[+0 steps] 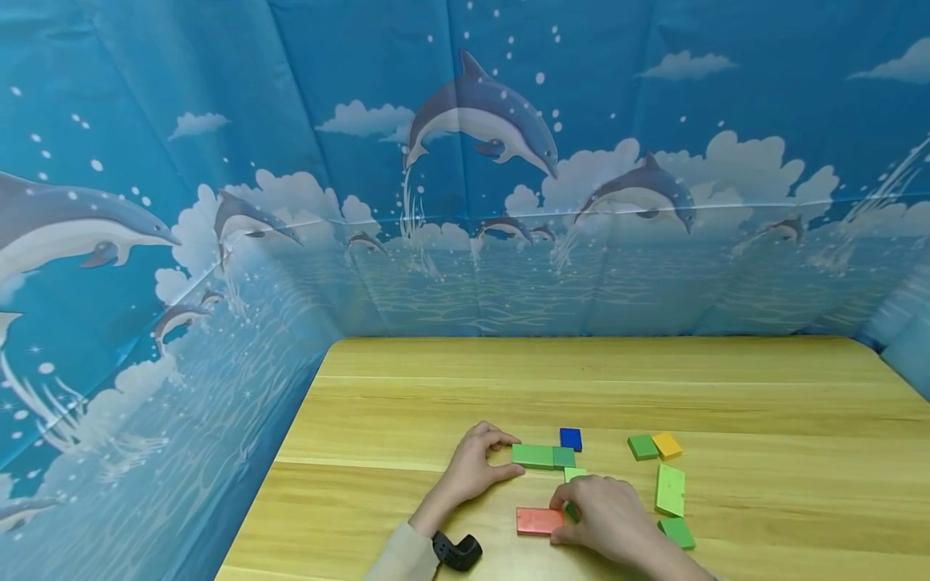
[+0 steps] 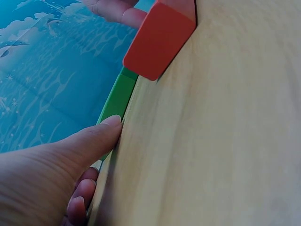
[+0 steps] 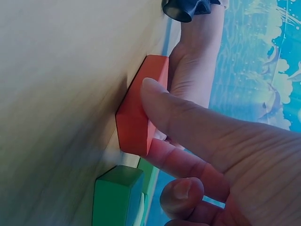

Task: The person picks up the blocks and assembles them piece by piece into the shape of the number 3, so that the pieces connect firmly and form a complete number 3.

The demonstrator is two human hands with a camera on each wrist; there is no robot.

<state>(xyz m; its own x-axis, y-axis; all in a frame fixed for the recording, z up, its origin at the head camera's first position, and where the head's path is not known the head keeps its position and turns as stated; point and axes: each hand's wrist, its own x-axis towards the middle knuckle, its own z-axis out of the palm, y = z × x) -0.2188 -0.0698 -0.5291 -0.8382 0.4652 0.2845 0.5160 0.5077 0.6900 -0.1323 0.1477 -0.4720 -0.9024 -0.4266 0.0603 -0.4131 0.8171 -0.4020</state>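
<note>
My left hand (image 1: 474, 466) pinches the left end of a long green block (image 1: 533, 457), thumb on the near side and a finger on the far side. A darker green square block (image 1: 563, 457) adjoins that block's right end. In the head view my right hand (image 1: 609, 516) grips the right end of a red block (image 1: 536, 521), nearer the body. The right wrist view shows the thumb against one long side of the red block (image 3: 141, 110). Under the right hand, a light green block (image 1: 575, 474) and another green block (image 1: 572, 511) are partly hidden.
A blue square block (image 1: 570, 439) lies behind the green row. To the right are a green block (image 1: 643, 447) touching an orange one (image 1: 667, 445), a long lime block (image 1: 670, 490) and a green block (image 1: 676, 532). A dolphin-print curtain (image 1: 465, 282) borders the wooden table (image 1: 407, 403).
</note>
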